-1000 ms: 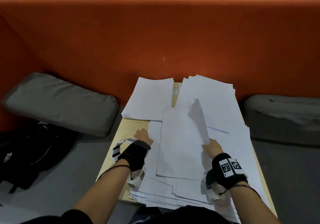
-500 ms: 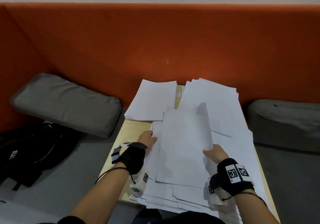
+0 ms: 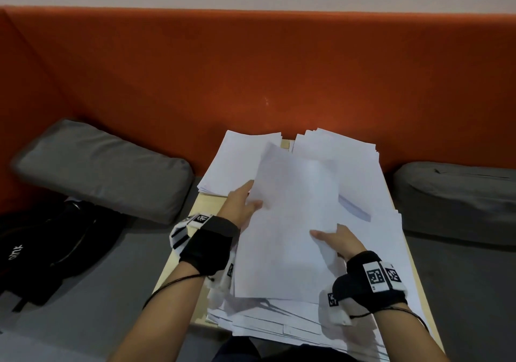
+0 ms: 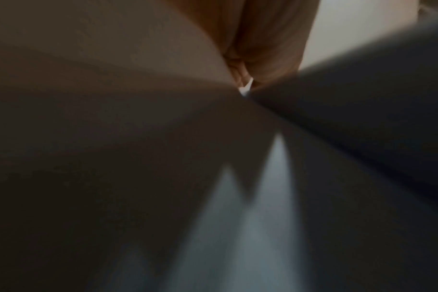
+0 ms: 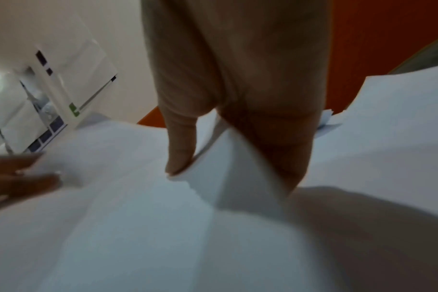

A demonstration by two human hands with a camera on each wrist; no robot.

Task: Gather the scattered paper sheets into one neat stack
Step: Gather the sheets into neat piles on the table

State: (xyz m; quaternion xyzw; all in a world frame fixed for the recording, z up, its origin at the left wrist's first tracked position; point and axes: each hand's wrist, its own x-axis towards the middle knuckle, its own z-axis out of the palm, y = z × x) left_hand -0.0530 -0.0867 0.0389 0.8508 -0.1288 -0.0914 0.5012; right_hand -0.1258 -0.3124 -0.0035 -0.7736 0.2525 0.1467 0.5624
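A bundle of white paper sheets [image 3: 290, 222] is lifted off the table and tilts toward the back. My left hand [image 3: 244, 203] grips its left edge, thumb on top. My right hand [image 3: 331, 238] pinches its right edge; in the right wrist view the thumb [image 5: 180, 142] lies over the sheets [image 5: 138, 217] and the fingers go under. A neat pile [image 3: 234, 163] lies at the back left and a thicker fanned pile [image 3: 351, 163] at the back right. Loose sheets [image 3: 279, 325] overlap at the front. The left wrist view is dark and blurred.
The small wooden table [image 3: 178, 252] stands against an orange backrest [image 3: 251, 68]. There is a grey cushion [image 3: 103, 166] on the left and another grey cushion [image 3: 458, 194] on the right. A black bag [image 3: 42, 252] sits on the grey seat at far left.
My left hand left the table edge and took hold of the bundle's left side. Both hands have raised the bundle and carried it back and to the left.
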